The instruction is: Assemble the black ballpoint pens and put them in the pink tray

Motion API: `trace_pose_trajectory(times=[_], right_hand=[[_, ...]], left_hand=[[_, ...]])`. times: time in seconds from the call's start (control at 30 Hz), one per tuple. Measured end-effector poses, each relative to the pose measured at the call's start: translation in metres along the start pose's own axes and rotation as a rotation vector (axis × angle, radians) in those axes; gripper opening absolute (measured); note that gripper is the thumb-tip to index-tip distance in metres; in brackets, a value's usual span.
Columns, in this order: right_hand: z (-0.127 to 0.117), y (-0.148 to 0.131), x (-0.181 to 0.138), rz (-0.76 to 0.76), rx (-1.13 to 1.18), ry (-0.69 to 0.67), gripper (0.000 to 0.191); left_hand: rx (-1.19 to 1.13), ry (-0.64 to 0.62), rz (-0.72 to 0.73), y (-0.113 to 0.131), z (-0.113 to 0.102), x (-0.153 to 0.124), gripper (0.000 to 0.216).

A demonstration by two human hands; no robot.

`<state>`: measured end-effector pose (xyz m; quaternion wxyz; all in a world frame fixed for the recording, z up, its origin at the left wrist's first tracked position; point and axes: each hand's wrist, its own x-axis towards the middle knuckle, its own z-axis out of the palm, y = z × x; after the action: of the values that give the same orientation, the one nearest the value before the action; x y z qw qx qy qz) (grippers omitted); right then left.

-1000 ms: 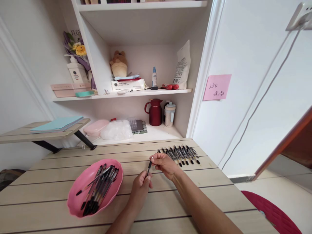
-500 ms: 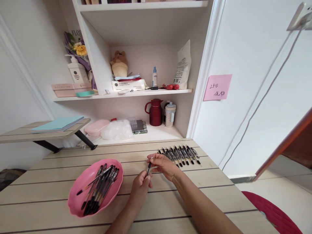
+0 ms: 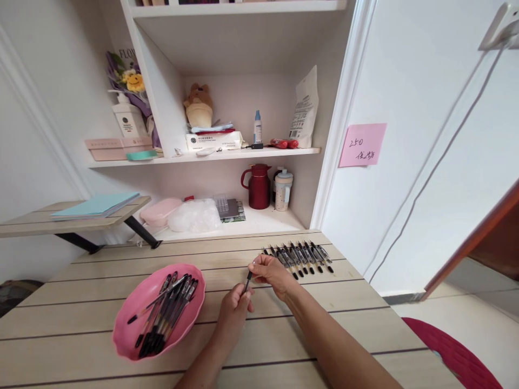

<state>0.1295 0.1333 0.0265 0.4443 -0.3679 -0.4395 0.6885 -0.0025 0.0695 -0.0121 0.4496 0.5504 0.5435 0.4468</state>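
Note:
Both my hands hold one black pen (image 3: pixel 247 281) above the slatted wooden table (image 3: pixel 284 335). My left hand (image 3: pixel 235 308) is closed around the pen's lower end. My right hand (image 3: pixel 271 273) pinches its upper tip with closed fingers. A pink bowl (image 3: pixel 121 329) with several black pens in it (image 3: pixel 166 310) sits to the left of my hands. A row of several black pens (image 3: pixel 300 256) lies side by side on the table just beyond my right hand.
Behind the table stand white shelves with a dark red jug (image 3: pixel 258 186), a cup (image 3: pixel 283 190), a clear plastic bag (image 3: pixel 194 215) and a pink case (image 3: pixel 159 212). A pink note (image 3: pixel 362 144) hangs on the wall. A small folding desk (image 3: pixel 73 219) stands at left.
My right hand shifted slightly along the pen's tip, out to the left and back; the pen and left hand stayed almost still.

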Motion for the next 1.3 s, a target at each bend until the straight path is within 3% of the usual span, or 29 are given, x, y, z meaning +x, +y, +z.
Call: trace_pose_trajectory(times=[0.1,0.43,0.63,0.77,0.83,1.03,1.2,1.3], right_hand=[[-0.002,-0.001,0.001,0.01,0.025,-0.075,0.029],[-0.003,-0.002,0.006,-0.099,-0.117,0.015,0.027],[-0.033,-0.022,0.018,-0.209,-0.802,0.441,0.022],[-0.031,-0.023,0.029,-0.154,-1.502,0.45,0.021],[-0.023,-0.019,0.034,-0.126,-1.636,0.427,0.02],[-0.001,-0.001,0.037,-0.125,-1.666,0.381,0.023],[-0.001,0.004,0.028,-0.192,-1.594,0.328,0.019],[-0.006,-0.001,0.024,-0.284,-1.201,0.347,0.021]], left_hand=[[0.009,-0.006,0.001,-0.001,0.0,0.001,0.021],[-0.046,0.017,-0.016,-0.003,0.001,0.002,0.022],[-0.178,0.033,-0.06,0.004,0.0,0.001,0.024],[-0.202,0.039,-0.073,0.005,0.0,0.002,0.025],[-0.197,0.04,-0.074,0.004,0.0,0.003,0.025],[-0.186,0.05,-0.072,-0.001,-0.001,0.004,0.027],[-0.191,0.044,-0.068,0.0,-0.001,0.003,0.027],[-0.171,0.028,-0.073,0.003,-0.001,0.0,0.027]])
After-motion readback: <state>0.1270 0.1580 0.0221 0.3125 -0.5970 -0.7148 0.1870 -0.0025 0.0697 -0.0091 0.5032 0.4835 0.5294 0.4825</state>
